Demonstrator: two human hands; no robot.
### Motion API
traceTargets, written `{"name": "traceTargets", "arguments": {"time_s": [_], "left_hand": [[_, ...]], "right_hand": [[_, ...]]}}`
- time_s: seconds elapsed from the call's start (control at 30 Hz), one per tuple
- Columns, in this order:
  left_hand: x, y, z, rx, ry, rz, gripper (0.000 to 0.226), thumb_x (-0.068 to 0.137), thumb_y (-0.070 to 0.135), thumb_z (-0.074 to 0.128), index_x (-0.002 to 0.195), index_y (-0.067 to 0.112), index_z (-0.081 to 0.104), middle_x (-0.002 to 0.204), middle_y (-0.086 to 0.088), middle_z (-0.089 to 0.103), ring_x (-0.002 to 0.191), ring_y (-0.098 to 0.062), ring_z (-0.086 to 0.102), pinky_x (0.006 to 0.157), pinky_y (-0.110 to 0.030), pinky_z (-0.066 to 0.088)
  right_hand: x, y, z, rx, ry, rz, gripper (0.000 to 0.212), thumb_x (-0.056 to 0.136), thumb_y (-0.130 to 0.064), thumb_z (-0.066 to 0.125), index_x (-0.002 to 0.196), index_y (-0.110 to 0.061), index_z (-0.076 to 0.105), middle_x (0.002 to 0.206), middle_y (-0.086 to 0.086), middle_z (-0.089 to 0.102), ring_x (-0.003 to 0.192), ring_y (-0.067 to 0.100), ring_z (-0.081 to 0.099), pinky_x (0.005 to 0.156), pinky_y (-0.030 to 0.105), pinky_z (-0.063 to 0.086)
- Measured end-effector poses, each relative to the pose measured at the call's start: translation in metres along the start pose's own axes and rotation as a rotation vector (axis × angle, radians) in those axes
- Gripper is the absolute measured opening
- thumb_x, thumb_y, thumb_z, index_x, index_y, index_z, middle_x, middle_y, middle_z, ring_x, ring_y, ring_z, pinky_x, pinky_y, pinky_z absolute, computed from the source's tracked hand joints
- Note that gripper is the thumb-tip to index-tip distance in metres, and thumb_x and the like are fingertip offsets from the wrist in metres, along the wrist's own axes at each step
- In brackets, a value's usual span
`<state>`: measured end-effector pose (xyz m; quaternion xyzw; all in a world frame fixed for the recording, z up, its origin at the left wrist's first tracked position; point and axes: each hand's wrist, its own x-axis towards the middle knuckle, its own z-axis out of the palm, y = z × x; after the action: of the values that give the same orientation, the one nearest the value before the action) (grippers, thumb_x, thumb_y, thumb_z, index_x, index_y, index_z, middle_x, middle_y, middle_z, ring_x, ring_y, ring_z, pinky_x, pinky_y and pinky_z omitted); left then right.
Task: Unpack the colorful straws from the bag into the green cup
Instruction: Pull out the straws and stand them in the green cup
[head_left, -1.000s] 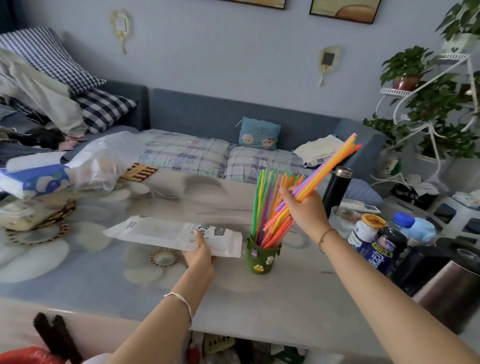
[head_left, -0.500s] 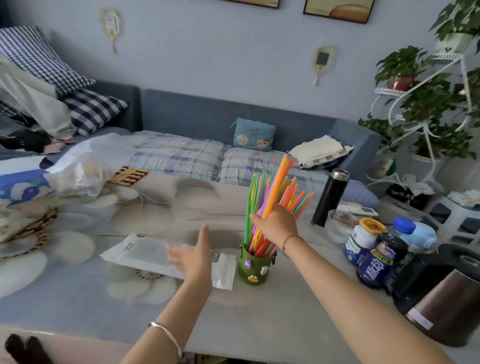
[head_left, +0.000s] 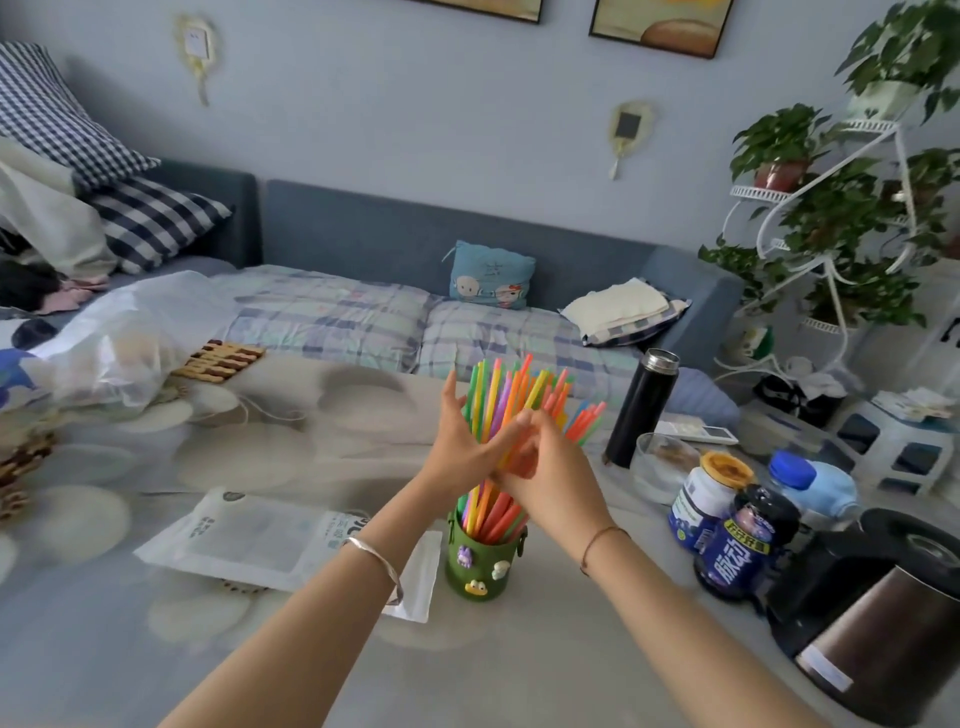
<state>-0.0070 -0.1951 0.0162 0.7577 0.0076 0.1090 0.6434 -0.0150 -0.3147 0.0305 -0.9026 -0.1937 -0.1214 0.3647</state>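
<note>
The colorful straws (head_left: 524, 395) stand bunched in the green cup (head_left: 480, 564), which sits on the table and carries small cartoon charms. My left hand (head_left: 460, 441) presses against the bundle from the left with its fingers spread. My right hand (head_left: 548, 470) wraps the bundle from the right, just above the cup's rim. Both hands meet around the straws' middle. The white bag (head_left: 249, 538) lies flat on the table to the left of the cup, partly behind my left forearm.
A black flask (head_left: 641, 408), a glass bowl (head_left: 660, 465), two jars (head_left: 727, 525) and a blue-capped bottle (head_left: 810, 483) stand to the right. A kettle (head_left: 878, 618) sits at the front right. A plastic bag (head_left: 114, 348) and a wooden trivet (head_left: 221, 359) lie at the far left.
My left hand has left the bag and come up against the straws. My right hand has lowered its bunch into the cup, and both hands now close around the bundle.
</note>
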Motion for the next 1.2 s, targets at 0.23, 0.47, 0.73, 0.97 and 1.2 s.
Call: {"name": "traceTargets", "arguments": {"time_s": [0.23,0.47,0.73,0.97,1.2], "left_hand": [[0.004,-0.012,0.002,-0.031,-0.075,0.0,0.125,0.055,0.07,0.068,0.153,0.026,0.003,0.153,-0.01,0.037,0.137,-0.028,0.043,0.111,-0.049,0.039],[0.01,-0.043,-0.002,0.186,-0.287,0.019,0.109,0.066,0.04,0.083,0.149,0.02,0.016,0.13,0.009,0.054,0.118,-0.007,0.057,0.1,-0.027,0.049],[0.013,-0.054,0.013,0.199,-0.113,0.055,0.059,0.064,0.028,0.085,0.116,0.033,0.056,0.092,0.023,0.063,0.081,0.012,0.062,0.064,-0.004,0.05],[0.012,-0.053,0.006,0.188,-0.22,0.096,0.078,0.063,0.035,0.085,0.133,0.023,0.051,0.114,0.007,0.069,0.105,-0.003,0.066,0.092,-0.026,0.055],[0.009,-0.06,0.005,0.099,-0.177,0.033,0.092,0.059,0.038,0.088,0.137,0.026,0.041,0.122,0.011,0.063,0.105,0.002,0.063,0.077,-0.01,0.052]], "right_hand": [[-0.015,0.028,-0.014,0.07,0.616,-0.134,0.078,0.062,-0.026,0.085,0.123,-0.004,0.042,0.123,0.009,0.044,0.115,0.023,0.044,0.1,0.035,0.039],[0.013,0.039,-0.003,0.692,-0.176,0.21,0.075,0.063,-0.035,0.078,0.129,-0.013,0.048,0.109,0.004,0.07,0.096,0.008,0.068,0.091,0.035,0.054],[0.05,0.017,0.021,0.503,-0.035,0.076,0.063,0.063,-0.034,0.084,0.114,-0.039,0.047,0.099,-0.026,0.055,0.088,-0.011,0.056,0.07,0.007,0.041],[0.046,0.024,0.013,0.528,-0.135,0.059,0.084,0.056,-0.038,0.087,0.126,-0.03,0.041,0.11,-0.016,0.059,0.101,-0.002,0.058,0.089,0.026,0.049],[0.036,0.038,0.009,0.585,-0.126,0.114,0.096,0.062,-0.022,0.086,0.138,-0.022,0.028,0.117,-0.009,0.061,0.103,-0.002,0.061,0.093,0.027,0.051]]}}
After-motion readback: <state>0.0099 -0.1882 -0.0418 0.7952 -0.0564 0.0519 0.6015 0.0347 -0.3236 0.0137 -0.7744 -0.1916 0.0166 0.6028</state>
